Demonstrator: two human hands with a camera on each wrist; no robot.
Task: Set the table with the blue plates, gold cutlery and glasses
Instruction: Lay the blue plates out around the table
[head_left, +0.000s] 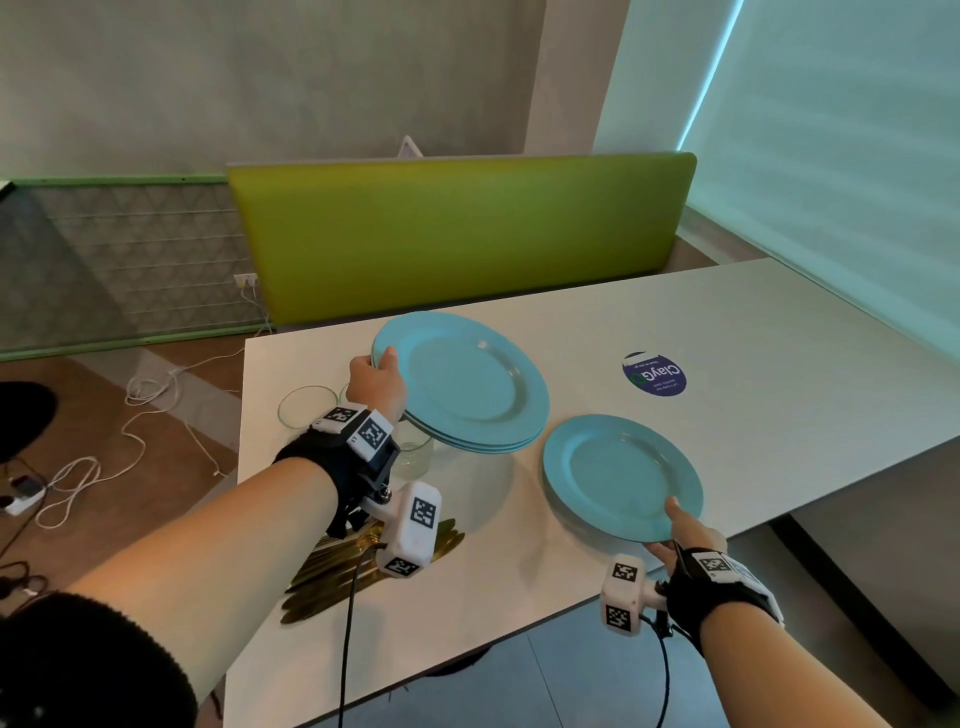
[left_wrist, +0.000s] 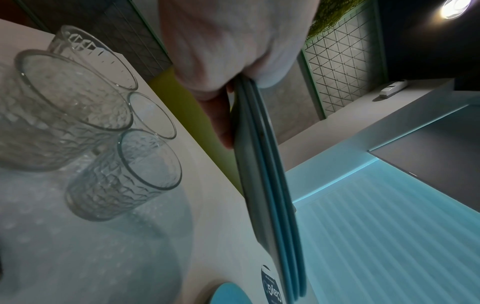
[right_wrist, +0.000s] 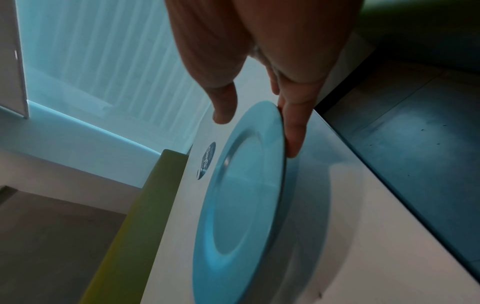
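Blue plates: three stacked (head_left: 467, 387), gripped off the table (head_left: 779, 332) by left hand (head_left: 375, 387); one plate (head_left: 621, 475) near the front edge, pinched by right hand (head_left: 685, 535). Four glasses (left_wrist: 124, 174); gold cutlery (head_left: 332, 571) partly hidden, uncountable.

1. I'm looking over a white table (head_left: 571, 322) with a round blue sticker (head_left: 654, 373) on its top.
2. Behind it stands a lime-green bench back (head_left: 457, 234), set against a pale grey wall (head_left: 260, 78).
3. On the right a window blind (head_left: 831, 156) glows cool blue-white.
4. To the left I see a green-framed panel with a triangle pattern (head_left: 119, 260), carrying a wall socket (head_left: 245, 280).
5. White cables (head_left: 130, 415) loop across the brown floor (head_left: 156, 493) to a power strip (head_left: 23, 496).
6. The left wrist view catches a bright ceiling lamp (left_wrist: 455, 8).
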